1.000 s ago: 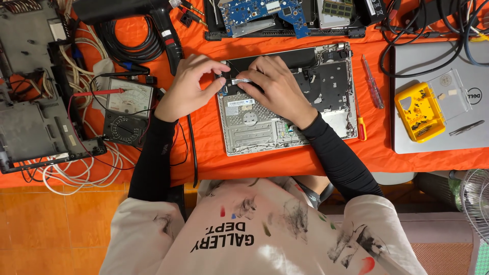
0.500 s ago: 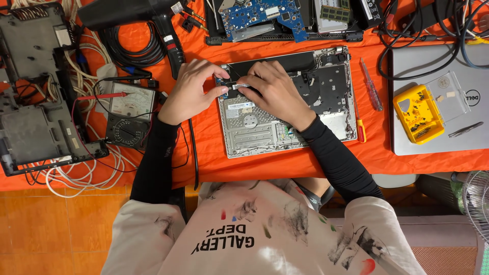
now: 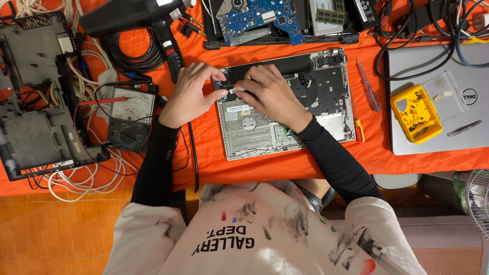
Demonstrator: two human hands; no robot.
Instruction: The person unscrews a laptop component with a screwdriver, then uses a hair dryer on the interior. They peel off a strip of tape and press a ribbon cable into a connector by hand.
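An opened silver laptop chassis [image 3: 265,137] lies on the orange cloth [image 3: 204,153] in front of me. My left hand [image 3: 189,95] grips the chassis at its upper left corner, thumb and fingers closed around the edge. My right hand [image 3: 272,94] rests over the chassis's upper part and pinches a small silver strip [image 3: 236,90] that lies between the two hands. A black bar [image 3: 285,65] runs along the chassis's far edge. What sits under my right palm is hidden.
Left of the chassis sit an analog multimeter [image 3: 130,119] with red and black leads and a black stripped laptop base [image 3: 35,102]. Beyond are a black heat gun [image 3: 137,18] and a blue circuit board [image 3: 260,18]. To the right are screwdrivers [image 3: 368,91], a yellow parts box [image 3: 416,113] and tweezers [image 3: 462,128] on a closed grey laptop [image 3: 448,137].
Both hands have stayed at the chassis's upper left corner, and the fingers have drawn a little closer around the silver strip. The view has shifted slightly.
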